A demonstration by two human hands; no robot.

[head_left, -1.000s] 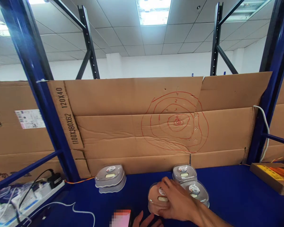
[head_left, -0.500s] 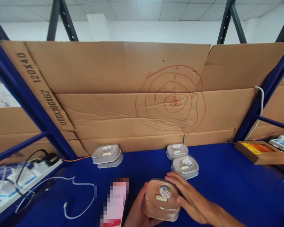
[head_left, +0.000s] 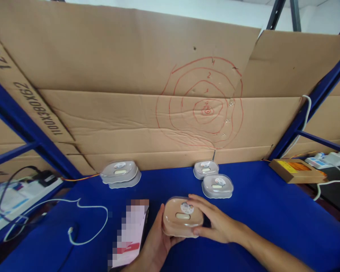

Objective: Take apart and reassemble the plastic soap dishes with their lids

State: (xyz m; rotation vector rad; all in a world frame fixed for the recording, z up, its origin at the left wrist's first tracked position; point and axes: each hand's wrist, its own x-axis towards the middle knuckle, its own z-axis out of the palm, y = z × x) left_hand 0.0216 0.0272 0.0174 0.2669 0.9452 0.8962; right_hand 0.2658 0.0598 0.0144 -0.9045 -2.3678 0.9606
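A clear plastic container (head_left: 181, 224) with a round sticker and a small pale oblong piece on its lid is held above the blue table. My left hand (head_left: 158, 234) grips it from the left and underneath, with some fingers hidden below. On its right side, the thumb and fingers of my right hand (head_left: 212, 221) clasp its edge. Beyond it stand two similar containers, a nearer one (head_left: 217, 192) and a farther one (head_left: 200, 172), close together. More of the same lie stacked (head_left: 116, 175) at the back left. A phone (head_left: 132, 230), its screen blurred out, is beside my left hand.
A white cable (head_left: 104, 224) curls over the blue table (head_left: 257, 211) at the left, near a power strip (head_left: 25, 204). An open cardboard box (head_left: 289, 175) sits at the right. A cardboard wall (head_left: 116, 124) with red drawn rings closes off the back.
My view has tilted downward and rolled slightly. In the picture, both hands and the held container have shifted up and left. My right hand now wraps farther around the container's right edge.
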